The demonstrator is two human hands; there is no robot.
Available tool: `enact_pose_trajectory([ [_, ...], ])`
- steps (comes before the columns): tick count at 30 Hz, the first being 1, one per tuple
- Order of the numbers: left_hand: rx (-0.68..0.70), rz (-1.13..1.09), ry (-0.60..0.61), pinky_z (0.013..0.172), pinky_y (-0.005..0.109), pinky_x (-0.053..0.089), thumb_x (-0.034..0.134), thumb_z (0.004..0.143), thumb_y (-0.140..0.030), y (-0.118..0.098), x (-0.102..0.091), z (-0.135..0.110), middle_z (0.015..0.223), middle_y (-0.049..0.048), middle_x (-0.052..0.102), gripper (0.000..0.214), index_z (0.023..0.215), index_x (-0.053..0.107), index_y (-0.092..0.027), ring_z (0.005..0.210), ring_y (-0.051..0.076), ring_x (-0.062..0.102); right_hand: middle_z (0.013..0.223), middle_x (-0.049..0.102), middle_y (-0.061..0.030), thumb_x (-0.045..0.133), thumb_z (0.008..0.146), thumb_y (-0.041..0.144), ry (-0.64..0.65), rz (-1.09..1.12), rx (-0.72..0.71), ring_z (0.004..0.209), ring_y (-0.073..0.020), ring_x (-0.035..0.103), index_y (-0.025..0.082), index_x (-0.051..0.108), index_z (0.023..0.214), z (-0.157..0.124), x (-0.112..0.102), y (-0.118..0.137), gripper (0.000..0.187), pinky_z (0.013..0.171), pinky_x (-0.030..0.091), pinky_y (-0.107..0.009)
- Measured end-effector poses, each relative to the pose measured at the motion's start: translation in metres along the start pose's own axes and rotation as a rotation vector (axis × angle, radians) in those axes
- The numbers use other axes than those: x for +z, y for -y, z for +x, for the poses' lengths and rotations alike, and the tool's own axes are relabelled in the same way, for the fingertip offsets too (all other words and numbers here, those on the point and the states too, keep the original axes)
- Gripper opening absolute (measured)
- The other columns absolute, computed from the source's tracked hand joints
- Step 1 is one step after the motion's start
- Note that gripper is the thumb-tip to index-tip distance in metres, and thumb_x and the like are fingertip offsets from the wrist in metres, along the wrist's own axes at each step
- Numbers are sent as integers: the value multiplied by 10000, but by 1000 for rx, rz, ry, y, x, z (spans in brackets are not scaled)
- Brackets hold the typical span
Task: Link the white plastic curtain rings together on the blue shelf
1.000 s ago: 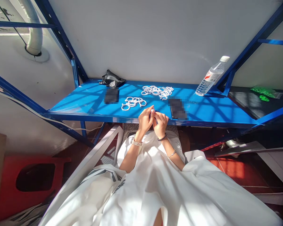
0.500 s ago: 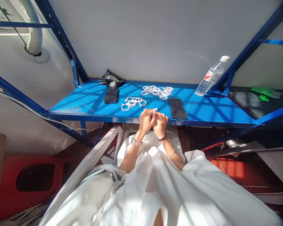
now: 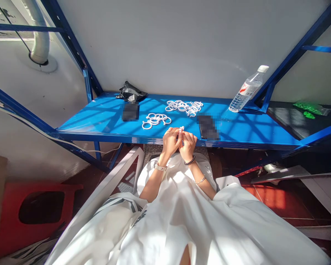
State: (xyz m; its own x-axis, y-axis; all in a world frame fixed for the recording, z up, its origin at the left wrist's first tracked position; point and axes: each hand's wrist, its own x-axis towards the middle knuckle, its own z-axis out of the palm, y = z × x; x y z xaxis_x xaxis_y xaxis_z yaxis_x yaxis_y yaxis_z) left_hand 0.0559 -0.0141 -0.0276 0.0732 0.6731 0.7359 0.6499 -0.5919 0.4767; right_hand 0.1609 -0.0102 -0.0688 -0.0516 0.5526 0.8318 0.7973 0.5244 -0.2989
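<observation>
My left hand (image 3: 170, 141) and my right hand (image 3: 188, 142) are pressed together at the front edge of the blue shelf (image 3: 99, 117). Both are closed around a small white ring (image 3: 181, 129), of which only a bit shows above the fingertips. White fabric (image 3: 182, 221) lies over my lap and reaches up to my wrists. On the shelf just beyond my hands lies a small group of white rings (image 3: 155, 120). A larger pile of white rings (image 3: 185, 107) lies farther back.
A crumpled black bag (image 3: 131, 92) sits at the shelf's back left, and a water bottle (image 3: 247, 89) leans at the back right. Two dark blurred items (image 3: 130, 112) (image 3: 207, 127) lie on the shelf. A red stool (image 3: 35, 209) stands low at left. Green pieces (image 3: 310, 108) lie on a dark surface at right.
My hands have shifted slightly; the white ring's tip now shows above my fingertips. Everything on the shelf has stayed in place.
</observation>
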Motion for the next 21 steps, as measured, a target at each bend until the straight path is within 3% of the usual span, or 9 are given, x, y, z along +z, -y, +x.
enact_pose_trajectory([
  [14,-12,22,-47,717,321,419,250,1051,-432,8,6,-1,789,64,672,505,820,629,-192,789,186,597,1011,722,-94,451,971,247,-98,129,53,953,-218,669,210,579,1081,4,-5,7,172,864,442,-369],
  [21,-37,77,-105,625,305,346,234,1052,-436,8,5,-1,697,54,567,504,742,550,-195,693,180,508,1108,663,-128,446,981,281,-160,209,111,899,-196,653,185,562,1179,6,-9,11,248,872,499,-373],
])
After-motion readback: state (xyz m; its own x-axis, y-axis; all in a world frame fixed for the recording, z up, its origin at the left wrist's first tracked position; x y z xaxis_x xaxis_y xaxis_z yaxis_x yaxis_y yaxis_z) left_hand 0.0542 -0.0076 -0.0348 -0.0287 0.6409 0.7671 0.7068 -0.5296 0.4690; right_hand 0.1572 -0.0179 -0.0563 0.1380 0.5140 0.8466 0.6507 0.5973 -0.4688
